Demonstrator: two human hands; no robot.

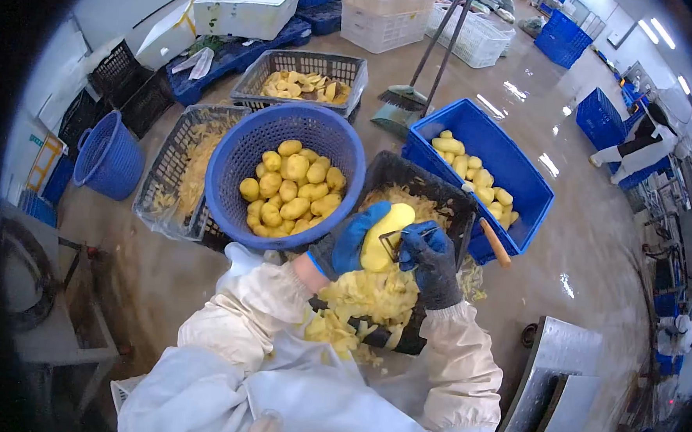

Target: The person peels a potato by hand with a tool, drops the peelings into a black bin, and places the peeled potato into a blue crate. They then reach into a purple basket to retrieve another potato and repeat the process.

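My left hand (351,244), in a blue-and-grey glove, is closed round a long peeled potato (375,253). My right hand (431,261), also gloved, grips a peeler (391,243) whose dark frame lies against the potato's right side. Both hands are over a black crate (420,174) with a heap of yellow potato peels (381,292) in it. To the left stands a round blue-purple basket (227,167) of whole potatoes (294,183). At the right, a blue bin (529,179) holds several peeled potatoes (481,178).
A wooden handle (495,243) sticks up by the blue bin's near corner. Black crates with peels (196,169) and potato pieces (306,86) stand left and behind. A dustpan (398,115) stands beyond. Metal panels (554,360) are low right; another person (643,145) is far right.
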